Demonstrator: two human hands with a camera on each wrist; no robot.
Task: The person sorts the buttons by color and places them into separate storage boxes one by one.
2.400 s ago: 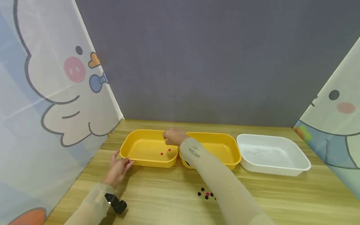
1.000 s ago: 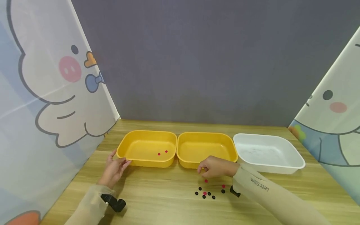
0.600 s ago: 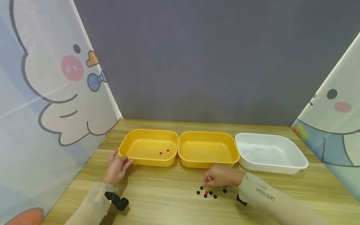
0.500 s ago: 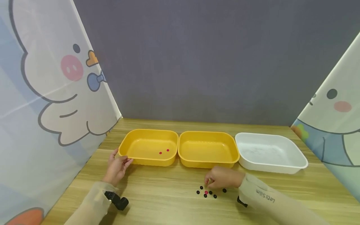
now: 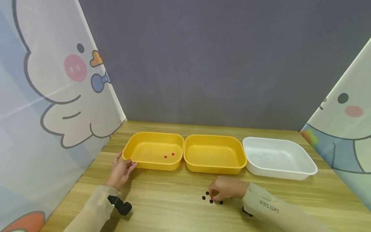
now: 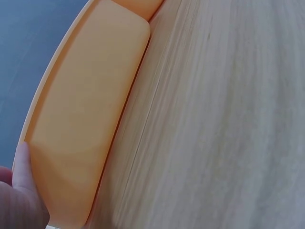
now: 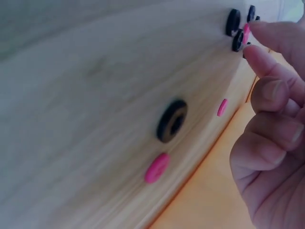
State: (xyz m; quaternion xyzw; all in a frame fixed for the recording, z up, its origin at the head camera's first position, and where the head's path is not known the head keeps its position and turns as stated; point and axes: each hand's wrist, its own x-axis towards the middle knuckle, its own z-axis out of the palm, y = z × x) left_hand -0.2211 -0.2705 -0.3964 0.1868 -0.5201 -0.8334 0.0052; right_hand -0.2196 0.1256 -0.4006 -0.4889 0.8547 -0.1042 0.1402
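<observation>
My left hand [image 5: 119,173] grips the front left corner of the left yellow tray [image 5: 156,166], its thumb [image 6: 23,167] on the rim. Two pink buttons [image 5: 165,157] lie inside that tray. Over the tabletop, my right hand [image 5: 227,188] reaches down into a loose cluster of black buttons [image 5: 204,198]. Its thumb and index finger stand on either side of a pink button [image 7: 246,33] in that cluster; I cannot tell whether they pinch it. The other fingers are curled in. Two more pink buttons [image 7: 222,107] [image 7: 157,168] and a black button [image 7: 172,120] lie near the hand in the right wrist view.
A second yellow tray [image 5: 215,169] stands against the left one, and a white tray [image 5: 284,174] adjoins it on the right. The wooden table [image 5: 162,206] ends at a grey back wall [image 5: 203,64], with printed cloth panels [image 5: 66,96] at the sides.
My right hand has come back from above the left tray to the buttons on the table, then shifted slightly nearer me onto the cluster. The left hand has stayed at its tray.
</observation>
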